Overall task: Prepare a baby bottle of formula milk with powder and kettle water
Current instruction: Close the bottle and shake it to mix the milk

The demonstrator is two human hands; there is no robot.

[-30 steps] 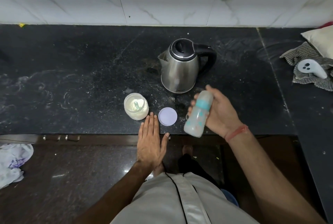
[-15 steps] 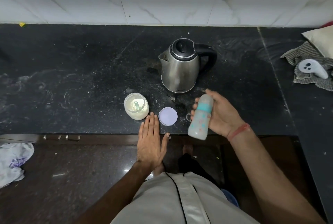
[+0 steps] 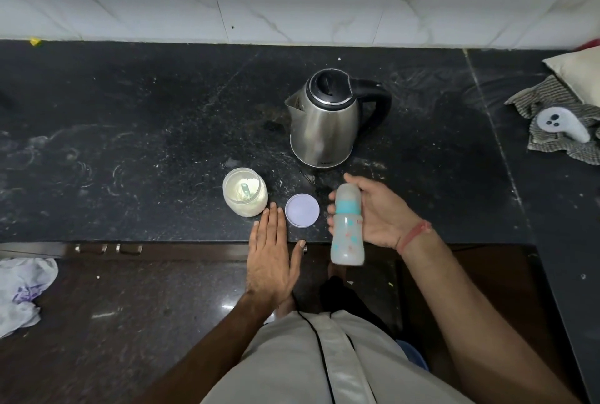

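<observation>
1. Head view, task objects. The right hand (image 3: 376, 218) is wrapped around the translucent plastic baby bottle with a teal collar and clear cap (image 3: 347, 225), fingers at its neck and palm behind its body; the bottle is lifted off the black stone table (image 3: 146, 130), tilted, base toward the near edge. Its contents look milky, though the cloudy wall makes this uncertain.
2. Head view, free hand. The left hand (image 3: 271, 257) lies flat with fingers straight and together, thumb apart, fingertips resting on the near edge of the table; it grips nothing.
3. Head view, supplies. The open clear round jar of pale formula powder with a scoop inside (image 3: 245, 195) stands just left of the fingertips; its flat round lilac lid (image 3: 302, 210) lies between jar and bottle. The stainless-steel electric kettle with black lid and handle (image 3: 328, 121) stands farther back, lid shut.
4. Step in hand, judged. With the collar and cap fitted and the bottle tilted in the air, mixing by shaking seems to be in hand.
5. Next move, judged. A firm grip at the collar and a sealed cap are needed; the lilac lid awaits return to the jar.
</observation>
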